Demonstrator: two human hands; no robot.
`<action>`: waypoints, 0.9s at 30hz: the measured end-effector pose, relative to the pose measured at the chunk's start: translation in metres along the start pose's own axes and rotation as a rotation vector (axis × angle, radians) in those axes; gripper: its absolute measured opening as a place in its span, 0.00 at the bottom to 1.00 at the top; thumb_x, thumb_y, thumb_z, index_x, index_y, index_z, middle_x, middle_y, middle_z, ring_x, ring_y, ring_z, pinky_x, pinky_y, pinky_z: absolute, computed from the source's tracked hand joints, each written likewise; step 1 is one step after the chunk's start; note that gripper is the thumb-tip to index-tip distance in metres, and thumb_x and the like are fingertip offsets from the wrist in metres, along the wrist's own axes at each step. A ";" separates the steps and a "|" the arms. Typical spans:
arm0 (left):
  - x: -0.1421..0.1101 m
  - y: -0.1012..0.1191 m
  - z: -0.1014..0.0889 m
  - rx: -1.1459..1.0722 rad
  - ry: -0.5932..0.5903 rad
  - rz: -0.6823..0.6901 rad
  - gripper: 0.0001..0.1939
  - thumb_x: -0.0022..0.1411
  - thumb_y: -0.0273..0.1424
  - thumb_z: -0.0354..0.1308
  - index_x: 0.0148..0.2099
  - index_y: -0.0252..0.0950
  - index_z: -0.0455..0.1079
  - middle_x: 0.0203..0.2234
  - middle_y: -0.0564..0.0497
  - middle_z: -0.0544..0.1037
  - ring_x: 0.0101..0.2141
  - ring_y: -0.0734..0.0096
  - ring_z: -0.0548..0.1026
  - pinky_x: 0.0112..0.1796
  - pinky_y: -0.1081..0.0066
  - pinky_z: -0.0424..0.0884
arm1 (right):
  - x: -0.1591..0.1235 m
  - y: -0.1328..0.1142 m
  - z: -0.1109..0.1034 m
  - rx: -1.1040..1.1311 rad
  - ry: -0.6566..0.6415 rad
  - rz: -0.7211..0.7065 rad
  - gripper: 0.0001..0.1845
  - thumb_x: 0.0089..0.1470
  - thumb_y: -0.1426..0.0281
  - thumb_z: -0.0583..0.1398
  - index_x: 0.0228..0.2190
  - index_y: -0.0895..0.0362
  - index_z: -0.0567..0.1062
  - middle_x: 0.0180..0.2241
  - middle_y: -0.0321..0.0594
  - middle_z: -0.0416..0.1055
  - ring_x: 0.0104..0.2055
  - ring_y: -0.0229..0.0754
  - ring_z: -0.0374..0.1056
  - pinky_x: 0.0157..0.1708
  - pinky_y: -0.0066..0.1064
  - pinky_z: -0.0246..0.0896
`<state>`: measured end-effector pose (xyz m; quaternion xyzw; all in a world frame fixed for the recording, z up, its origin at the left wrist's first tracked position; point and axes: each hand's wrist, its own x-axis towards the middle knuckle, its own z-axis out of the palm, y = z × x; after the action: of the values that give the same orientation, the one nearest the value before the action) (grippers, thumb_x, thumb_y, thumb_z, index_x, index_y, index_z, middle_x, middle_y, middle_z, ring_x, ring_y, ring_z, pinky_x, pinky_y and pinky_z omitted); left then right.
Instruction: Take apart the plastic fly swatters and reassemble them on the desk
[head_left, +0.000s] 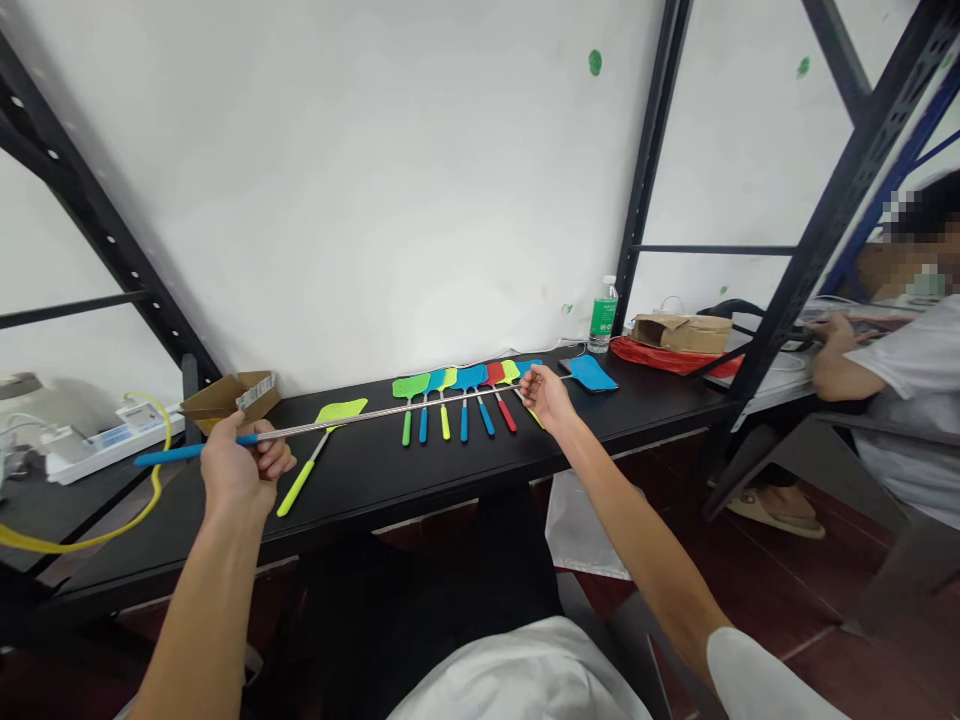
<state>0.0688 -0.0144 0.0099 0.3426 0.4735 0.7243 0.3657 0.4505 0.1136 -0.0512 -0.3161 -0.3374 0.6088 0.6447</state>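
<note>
Closest to the camera, both arms reach out over a black table. The left hand is curled tight around the blue handle of an extended fly swatter, near the table's left end. The thin metal rod runs from that fist out to the right, hovering over the tabletop, all the way to the right hand, which pinches the rod with fingertips closed on it just short of the blue swatter head at the far right.

Just past the left hand a yellow-green swatter lies flat on the table by itself. Farther back, under the rod, there's a row of short swatters, green, blue, yellow and red, lined up side by side.

At the far left edge sits an open cardboard box, with a yellow cable looping left of it. Against the wall on the right stands a green-label water bottle, then another cardboard box on something red. Another person in white sits far right, arm on their own desk.
</note>
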 end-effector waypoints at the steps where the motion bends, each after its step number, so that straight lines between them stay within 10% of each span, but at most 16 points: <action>1: 0.000 0.000 0.000 0.019 -0.025 -0.017 0.24 0.61 0.40 0.50 0.16 0.38 0.53 0.08 0.57 0.51 0.10 0.78 0.50 0.15 0.73 0.53 | 0.000 0.001 0.000 -0.004 0.014 -0.011 0.11 0.49 0.63 0.62 0.23 0.55 0.68 0.22 0.33 0.68 0.23 0.34 0.62 0.20 0.26 0.52; 27: -0.021 0.015 0.014 0.248 -0.223 0.014 0.20 0.55 0.34 0.58 0.17 0.39 0.52 0.09 0.58 0.52 0.07 0.81 0.49 0.10 0.75 0.45 | 0.000 -0.001 -0.003 -0.342 0.095 0.034 0.08 0.50 0.66 0.66 0.33 0.55 0.76 0.37 0.43 0.78 0.24 0.37 0.69 0.15 0.26 0.58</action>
<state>0.0874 -0.0305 0.0251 0.4666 0.5135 0.6204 0.3656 0.4532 0.1133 -0.0519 -0.4554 -0.3998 0.5376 0.5863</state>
